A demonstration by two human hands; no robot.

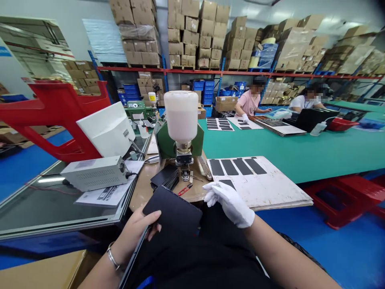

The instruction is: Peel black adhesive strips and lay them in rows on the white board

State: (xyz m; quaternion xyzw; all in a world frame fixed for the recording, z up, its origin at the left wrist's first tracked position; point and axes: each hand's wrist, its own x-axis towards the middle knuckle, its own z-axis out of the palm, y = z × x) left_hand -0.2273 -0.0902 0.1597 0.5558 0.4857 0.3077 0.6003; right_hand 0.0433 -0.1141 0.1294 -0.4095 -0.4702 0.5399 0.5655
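Note:
My bare left hand [147, 222] is closed on the edge of a flat black rectangular sheet [174, 208], thumb on top, tilted above my lap. My right hand [227, 200], in a white glove, is stretched out with nothing visible in it, beside the front left corner of a white board [273, 182]. Several dark strips [230, 167] lie in a row on that board. Ahead stands a green machine [162, 140] topped by a white plastic bottle [181, 116]. A stack of black sheets [165, 176] and small red-handled snips [185, 189] lie at its foot.
On the left are a grey metal box [94, 173], a white panel [105, 130] and a red stool [57, 108]. A green table [288, 154] runs right, with more strip-covered boards and two people [251, 98] working behind it. Red stools [345, 196] stand under it.

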